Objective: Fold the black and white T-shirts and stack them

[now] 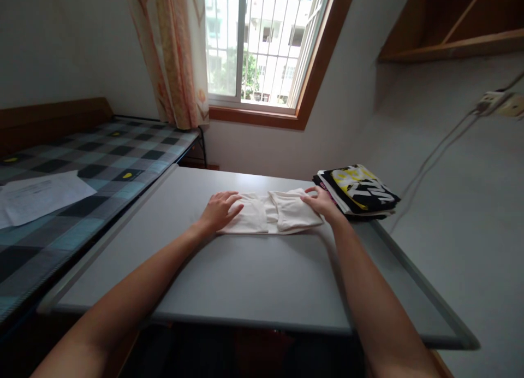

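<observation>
A white garment [249, 217] lies folded into a long, low strip across the middle of the table. Its two ends are turned in toward the centre, and the right part [297, 211] forms a raised, slightly crooked flap. My left hand [221, 210] rests on the left end with its fingers spread. At the right end, my right hand [325, 203] lies on the edge of the flap, thumb and forefinger apart. Its other fingers are partly hidden. Just beyond it sits a stack of folded clothes [360, 189], the top one black with yellow and white print.
The light grey table [245, 285] has a raised rim. On the left stands a bed with a checked cover [135, 143] and papers [49, 195] on it. A curtain [176, 55] and a barred window are behind. Cables [438, 143] hang along the right wall, below a wooden shelf [454, 45].
</observation>
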`<state>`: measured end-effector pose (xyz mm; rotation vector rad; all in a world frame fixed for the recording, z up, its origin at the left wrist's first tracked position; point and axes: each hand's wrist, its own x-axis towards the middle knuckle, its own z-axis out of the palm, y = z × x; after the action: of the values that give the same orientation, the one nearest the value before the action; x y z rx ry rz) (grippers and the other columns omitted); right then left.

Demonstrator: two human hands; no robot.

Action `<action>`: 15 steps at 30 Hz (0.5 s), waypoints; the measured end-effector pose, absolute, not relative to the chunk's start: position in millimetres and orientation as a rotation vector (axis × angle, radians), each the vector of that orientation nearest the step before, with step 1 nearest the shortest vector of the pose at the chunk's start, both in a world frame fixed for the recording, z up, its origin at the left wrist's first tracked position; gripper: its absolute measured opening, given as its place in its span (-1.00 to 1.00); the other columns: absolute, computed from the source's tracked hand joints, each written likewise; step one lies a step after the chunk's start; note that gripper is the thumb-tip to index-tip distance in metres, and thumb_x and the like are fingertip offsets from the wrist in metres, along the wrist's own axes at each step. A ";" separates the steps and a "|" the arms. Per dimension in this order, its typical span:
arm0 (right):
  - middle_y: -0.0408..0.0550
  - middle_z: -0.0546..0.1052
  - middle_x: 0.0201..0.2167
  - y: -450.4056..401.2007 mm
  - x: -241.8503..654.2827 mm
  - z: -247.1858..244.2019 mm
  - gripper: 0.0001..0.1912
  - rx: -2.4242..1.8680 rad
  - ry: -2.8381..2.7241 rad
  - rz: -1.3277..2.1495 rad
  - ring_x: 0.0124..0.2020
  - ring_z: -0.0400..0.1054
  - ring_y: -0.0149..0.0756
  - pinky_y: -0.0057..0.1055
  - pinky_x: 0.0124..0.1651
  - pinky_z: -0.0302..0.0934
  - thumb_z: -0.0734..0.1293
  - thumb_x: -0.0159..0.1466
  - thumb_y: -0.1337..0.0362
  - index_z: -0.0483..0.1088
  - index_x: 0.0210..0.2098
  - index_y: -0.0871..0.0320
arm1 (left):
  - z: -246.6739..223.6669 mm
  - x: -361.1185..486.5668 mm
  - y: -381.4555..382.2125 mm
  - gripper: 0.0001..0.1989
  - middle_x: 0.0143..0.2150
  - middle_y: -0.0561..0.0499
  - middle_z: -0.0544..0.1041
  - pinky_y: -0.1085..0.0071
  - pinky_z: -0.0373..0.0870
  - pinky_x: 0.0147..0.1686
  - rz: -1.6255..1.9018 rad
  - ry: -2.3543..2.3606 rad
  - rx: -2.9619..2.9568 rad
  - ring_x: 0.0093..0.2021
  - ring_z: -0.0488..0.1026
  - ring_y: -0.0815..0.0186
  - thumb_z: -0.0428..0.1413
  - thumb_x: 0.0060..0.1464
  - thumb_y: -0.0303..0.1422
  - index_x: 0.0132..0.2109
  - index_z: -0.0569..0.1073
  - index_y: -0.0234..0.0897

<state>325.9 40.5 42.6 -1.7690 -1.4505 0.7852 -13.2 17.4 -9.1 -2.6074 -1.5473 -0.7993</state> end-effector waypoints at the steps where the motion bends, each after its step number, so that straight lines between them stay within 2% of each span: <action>1: -0.11 0.48 -0.43 42.8 330.5 53.5 -0.68 -1.776 -1.442 0.732 -0.49 0.37 -0.33 -0.48 -0.45 0.24 0.39 0.16 0.29 0.37 -0.09 0.19 | -8.7 -13.9 18.6 -0.63 0.17 -0.09 0.50 0.10 0.24 0.22 -0.833 -1.563 -2.622 0.17 0.42 0.13 -0.07 0.35 -0.16 0.09 0.52 -0.16; 4: -0.12 0.49 -0.44 48.1 324.9 86.9 -0.70 -1.741 -1.489 0.640 -0.52 0.35 -0.37 -0.48 -0.45 0.25 0.42 0.15 0.30 0.42 -0.12 0.19 | -11.9 -13.9 21.9 -0.64 0.07 -0.07 0.57 0.13 0.30 0.18 -0.863 -1.577 -2.729 0.08 0.49 0.16 -0.09 0.35 -0.18 -0.01 0.56 -0.16; 8: -0.09 0.53 -0.41 48.7 280.5 104.8 -0.63 -1.516 -1.792 0.826 -0.47 0.41 -0.36 -0.49 -0.43 0.30 0.44 0.21 0.20 0.42 -0.03 0.17 | -18.0 -10.6 23.9 -0.59 0.09 -0.08 0.57 0.23 0.35 0.14 -0.960 -1.646 -2.844 0.10 0.49 0.19 -0.14 0.36 -0.18 0.12 0.48 -0.21; 11: 0.02 0.59 -0.25 45.4 256.5 86.5 -0.61 -1.385 -2.008 0.879 -0.33 0.49 -0.28 -0.40 -0.29 0.37 0.38 0.29 0.13 0.42 0.05 0.16 | -19.5 -8.5 23.7 -0.57 0.12 -0.11 0.56 0.25 0.35 0.14 -1.022 -1.677 -2.868 0.13 0.48 0.19 -0.15 0.36 -0.18 0.18 0.44 -0.24; 15: 0.16 0.54 -0.01 37.4 259.1 37.9 -0.62 -1.608 -2.095 0.437 0.00 0.45 -0.15 -0.25 0.06 0.30 0.33 0.33 0.16 0.44 0.08 0.19 | -20.9 -6.1 22.3 -0.62 0.07 -0.09 0.58 0.21 0.34 0.15 -0.954 -1.675 -2.828 0.10 0.49 0.17 -0.03 0.30 -0.22 0.16 0.45 -0.20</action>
<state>259.1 37.4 37.9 -1.6076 -2.0948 0.4374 -6.1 22.3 -20.9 -2.8282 -1.6748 -0.9544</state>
